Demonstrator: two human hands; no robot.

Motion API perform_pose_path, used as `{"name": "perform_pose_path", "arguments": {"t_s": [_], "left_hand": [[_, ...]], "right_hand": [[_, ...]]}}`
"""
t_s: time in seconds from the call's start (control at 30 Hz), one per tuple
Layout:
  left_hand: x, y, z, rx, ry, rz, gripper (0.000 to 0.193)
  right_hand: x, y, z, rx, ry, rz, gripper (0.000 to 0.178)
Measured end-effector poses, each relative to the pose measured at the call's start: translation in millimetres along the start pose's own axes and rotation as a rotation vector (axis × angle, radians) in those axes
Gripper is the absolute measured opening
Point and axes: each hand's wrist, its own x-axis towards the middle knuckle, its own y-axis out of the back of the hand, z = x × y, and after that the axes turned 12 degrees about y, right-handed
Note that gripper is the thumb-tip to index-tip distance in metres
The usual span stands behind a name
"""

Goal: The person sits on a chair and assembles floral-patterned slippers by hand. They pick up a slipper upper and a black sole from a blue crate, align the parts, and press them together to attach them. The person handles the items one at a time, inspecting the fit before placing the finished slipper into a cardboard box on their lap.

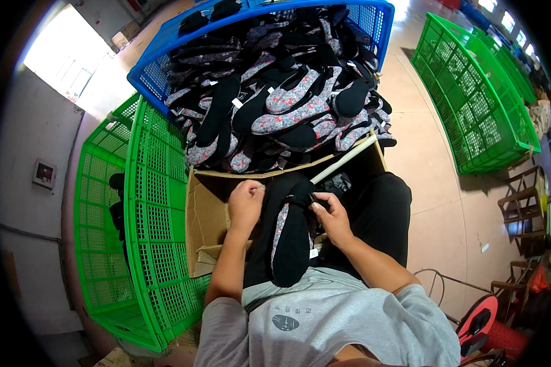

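A slipper [291, 248] with a black sole and a grey floral lining or side lies across my lap, sole upward, with a small white tag at its edge. My right hand [332, 219] is at the slipper's upper right edge, thumb and fingers pinched there. My left hand [246, 207] is held apart from the slipper, over the left thigh, fingers curled together; whatever may be in them is too small to make out. Just beyond my hands, a big pile of similar black and floral slippers [294, 116] fills a blue crate.
The blue plastic crate [382, 27] stands ahead, with an open cardboard box [207, 211] and a pale tube [346, 159] before it. Green mesh crates [159, 244] are close on my left. Another green crate [471, 92] and wooden stools [523, 196] stand at right.
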Motion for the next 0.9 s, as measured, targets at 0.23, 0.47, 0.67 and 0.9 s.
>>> {"name": "perform_pose_path", "arguments": {"t_s": [0.23,0.47,0.67,0.9], "left_hand": [[-5.8,16.7,-60.3,0.385,-0.054,0.122,0.008],[-14.5,1.6,-33.4,-0.012,0.062,-0.153,0.012],[-21.7,-9.8,15.7,-0.327,0.039,-0.387,0.014],[-15.3,-20.1,7.3,-0.158,-0.028,-0.341,0.009]], "right_hand": [[8.4,2.5,1.9,-0.016,0.074,0.210,0.039],[5.9,5.2,17.6,-0.189,-0.075,0.141,0.041],[7.4,3.9,15.9,-0.161,-0.102,0.129,0.040],[7.7,3.8,25.1,-0.167,-0.017,0.139,0.039]]}}
